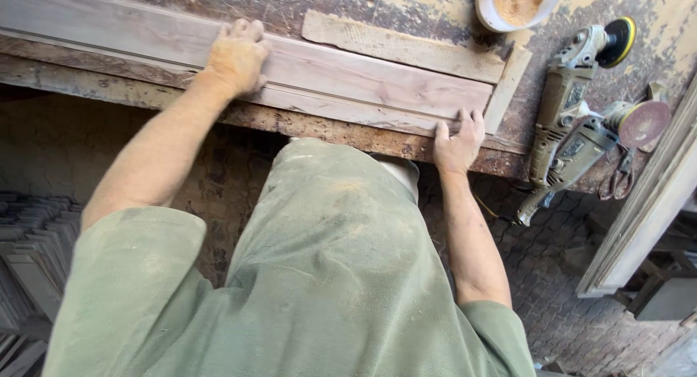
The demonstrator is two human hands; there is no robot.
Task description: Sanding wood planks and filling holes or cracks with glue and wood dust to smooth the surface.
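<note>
Green, dust-covered cloth on the person's torso is filling the near part of the view, and both bare arms are being stretched away from it to the bench (406, 146).

A long moulded wooden board (348, 83) is being held down flat on the bench. Its long axis is running left to right, tilting slightly nearer toward the right end, so it is lying across the reach of both arms rather than along it. The left hand (238, 56) is being pressed palm-down on the board's upper face, left of its middle, fingers spread and flat; nothing is being gripped. The right hand (459, 141) is being set at the board's near right corner, fingers curled over the near edge and the bench lip, resting rather than closed round anything. The right hand is lying nearer the body; the left is reaching farther across.

A shorter rough plank (403, 46) is lying just beyond the board, on its far right side. Farther off, a white bowl of sawdust (517, 5) is sitting at the far edge. To the right, two angle grinders are lying side by side, one with a yellow-rimmed black pad (573, 94) and one with a reddish disc (589, 146). Grey slats (29, 239) are being kept stacked below on the left.
</note>
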